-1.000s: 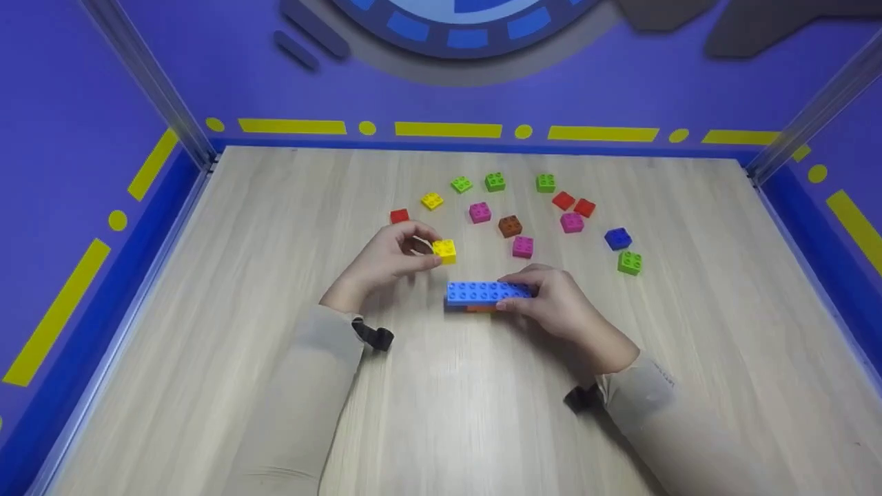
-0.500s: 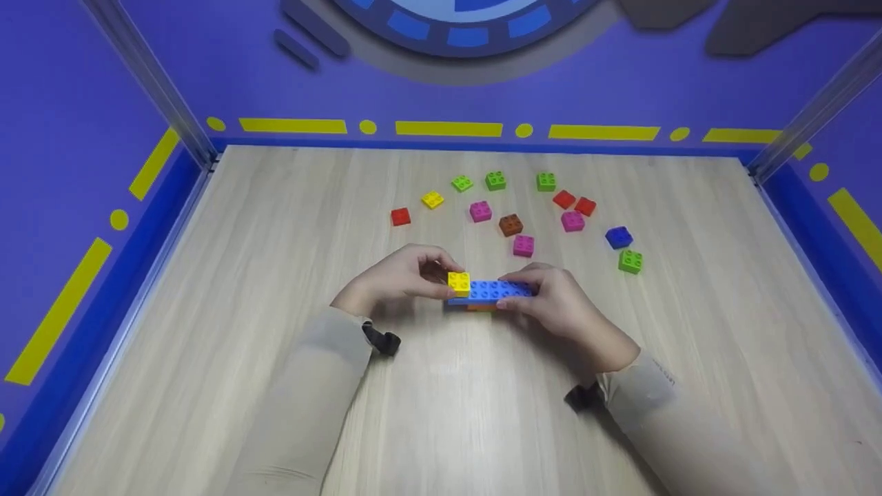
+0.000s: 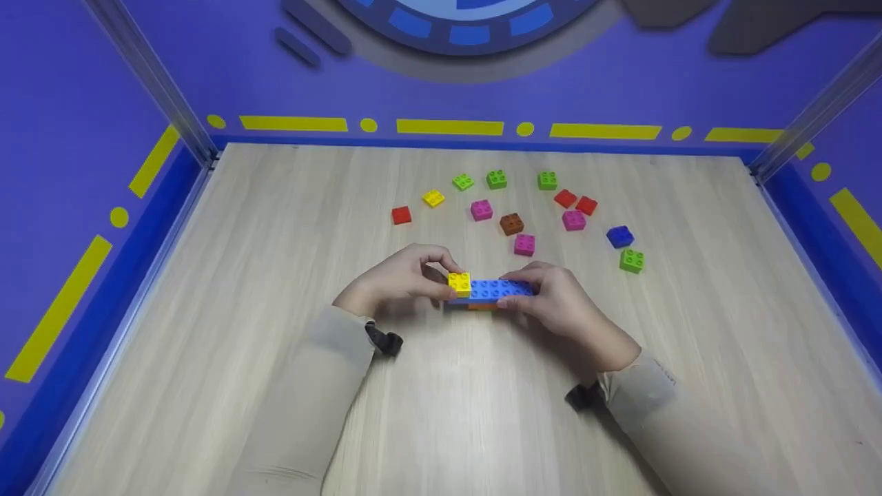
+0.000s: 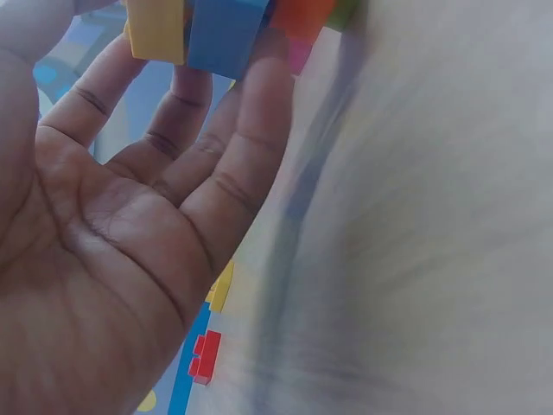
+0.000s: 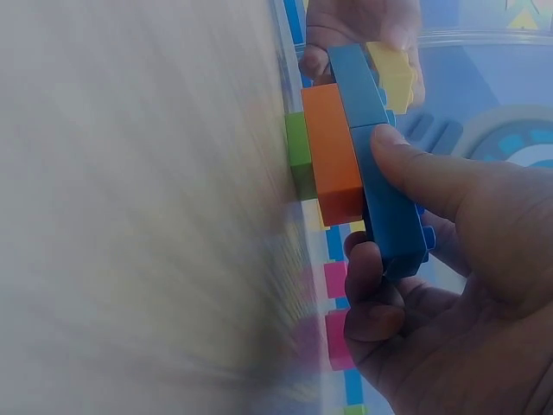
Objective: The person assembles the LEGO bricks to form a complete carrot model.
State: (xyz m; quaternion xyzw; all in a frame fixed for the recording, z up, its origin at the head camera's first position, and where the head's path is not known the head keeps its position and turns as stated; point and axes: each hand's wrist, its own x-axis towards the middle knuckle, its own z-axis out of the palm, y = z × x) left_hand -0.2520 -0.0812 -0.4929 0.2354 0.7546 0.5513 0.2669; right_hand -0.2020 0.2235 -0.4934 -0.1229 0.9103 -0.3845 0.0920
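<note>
On a wood-grain table point(image 3: 172, 358), the left sleeve point(image 3: 296, 399) extends forward, with a black strap point(image 3: 386, 340) at its cuff. The left hand point(image 3: 403, 279) pinches a yellow brick point(image 3: 459, 284) between thumb and fingers. Beyond this hand lie a red brick point(image 3: 401, 215) and a thin yellow piece point(image 3: 433, 198).

The yellow brick is positioned over the left end of a long blue row point(image 3: 486, 289); full seating cannot be determined. The right wrist view shows a seam across the row, an orange brick point(image 5: 333, 156) against its underside, and a green brick point(image 5: 300, 156) beneath the orange one.

Beyond the assembly, left to right: a thin green piece point(image 3: 463, 182), a magenta brick point(image 3: 481, 210), a second green brick point(image 3: 497, 180), a brown brick point(image 3: 511, 224) and a second magenta brick point(image 3: 524, 244).

The right hand point(image 3: 559, 300) grips the right end of the row, thumb on the near side, fingers on the far side. Beyond it: a third green brick point(image 3: 548, 180), two red pieces point(image 3: 565, 198) set close together, and a third magenta brick point(image 3: 573, 220). Farthest right, a dark blue brick point(image 3: 620, 236) stands just beyond a fourth green brick point(image 3: 631, 260).
</note>
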